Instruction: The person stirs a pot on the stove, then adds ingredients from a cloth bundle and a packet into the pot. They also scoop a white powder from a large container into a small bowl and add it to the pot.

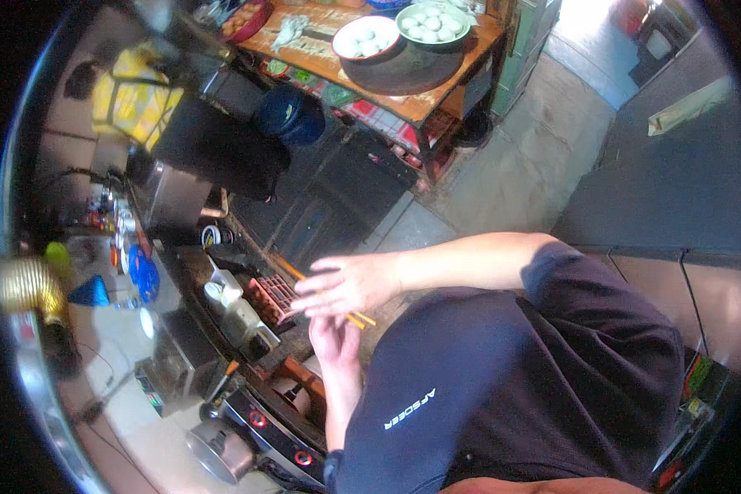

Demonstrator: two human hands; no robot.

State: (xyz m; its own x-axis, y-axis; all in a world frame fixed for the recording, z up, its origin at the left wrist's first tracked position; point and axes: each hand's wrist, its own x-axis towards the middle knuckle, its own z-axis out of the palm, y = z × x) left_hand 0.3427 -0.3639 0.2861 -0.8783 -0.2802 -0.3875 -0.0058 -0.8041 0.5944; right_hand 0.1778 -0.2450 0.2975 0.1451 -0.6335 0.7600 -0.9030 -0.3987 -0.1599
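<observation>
Yellow sticks (pixel 356 321) run between the person's right hand (pixel 350 284) and the left hand (pixel 334 337) at its six o'clock; whether either grip is clamped cannot be told. Loose fingers might let them slip toward the pink slatted tray (pixel 277 295) at nine o'clock. Blur and the right hand obscure their middles.

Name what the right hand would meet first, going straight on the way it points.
Probably the pink slotted rack, just beyond the right hand in this view, though depth is unclear.
</observation>
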